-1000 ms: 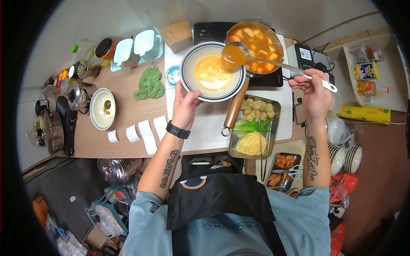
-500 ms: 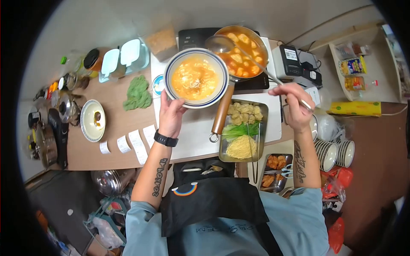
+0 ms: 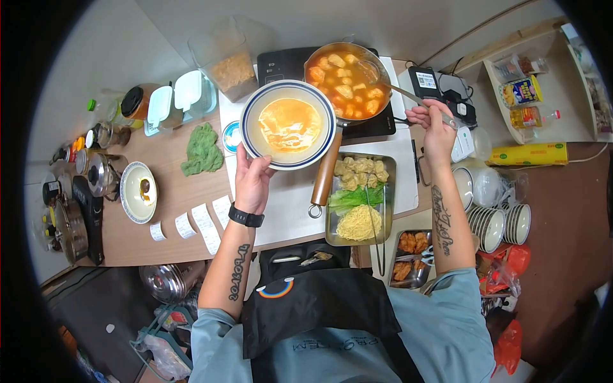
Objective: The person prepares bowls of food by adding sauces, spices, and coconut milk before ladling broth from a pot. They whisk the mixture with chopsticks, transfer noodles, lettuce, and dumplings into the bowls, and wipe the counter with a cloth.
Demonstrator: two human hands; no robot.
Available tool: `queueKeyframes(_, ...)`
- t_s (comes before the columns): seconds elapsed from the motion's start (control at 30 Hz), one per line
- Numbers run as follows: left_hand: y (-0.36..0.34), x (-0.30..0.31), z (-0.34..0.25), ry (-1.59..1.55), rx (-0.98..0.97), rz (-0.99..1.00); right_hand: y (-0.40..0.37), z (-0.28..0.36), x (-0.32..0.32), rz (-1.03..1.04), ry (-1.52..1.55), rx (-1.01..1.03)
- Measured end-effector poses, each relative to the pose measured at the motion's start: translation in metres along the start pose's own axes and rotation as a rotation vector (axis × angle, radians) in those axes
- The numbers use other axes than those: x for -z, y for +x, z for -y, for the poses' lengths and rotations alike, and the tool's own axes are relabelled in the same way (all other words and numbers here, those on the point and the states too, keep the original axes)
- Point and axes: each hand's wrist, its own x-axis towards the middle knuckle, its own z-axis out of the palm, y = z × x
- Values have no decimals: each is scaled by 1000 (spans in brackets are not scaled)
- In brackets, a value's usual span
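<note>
My left hand [image 3: 253,182] grips the near edge of a white bowl with blue rim bands [image 3: 250,124], its thumb over the rim. Orange broth [image 3: 290,126] lies in the bowl. My right hand [image 3: 435,131] is closed on the handle of a metal ladle [image 3: 408,96], whose head dips into the right side of a pan [image 3: 306,64]. Pale chunks [image 3: 345,91] float in the pan's reddish-orange soup. The pan's wooden handle [image 3: 327,167] points toward me, just right of the bowl. An induction cooker [image 3: 274,67] is under the pan.
A metal tray [image 3: 328,220] near me holds dumplings, greens, noodles and tongs [image 3: 383,223]. Fried pieces [image 3: 412,242] sit in another tray. At left are a small bowl [image 3: 131,204], a green cloth [image 3: 203,150] and jars [image 3: 105,159]. Stacked bowls [image 3: 488,226] stand right.
The ladle's head has gone from above the bowl's edge to the pan's right side, dipping into the soup. The broth in the bowl looks calmer. My left hand still holds the bowl.
</note>
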Motion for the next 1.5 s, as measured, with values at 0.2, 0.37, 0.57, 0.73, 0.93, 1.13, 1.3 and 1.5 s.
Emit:
queueKeyframes(0.2,0,0,1,4,12,-2,9,8,9,-79,92,-86)
queueKeyframes(0.37,1,3,3,-2,4,6,4,29,12,-25,103,-64)
queueKeyframes(0.57,1,1,3,3,20,3,-10,60,0,50,107,-58)
queueKeyframes(0.73,1,1,3,6,27,7,-21,68,-11,216,164,-57)
queueKeyframes(0.93,1,3,3,-6,20,24,-32,61,-19,379,215,-59)
queueKeyframes(1.13,1,4,0,-3,18,25,-41,57,-16,586,124,131)
queueKeyframes(1.3,2,5,0,2,17,6,-39,52,-10,655,61,280)
queueKeyframes(1.5,2,5,0,7,10,3,-18,24,-4,233,-85,151)
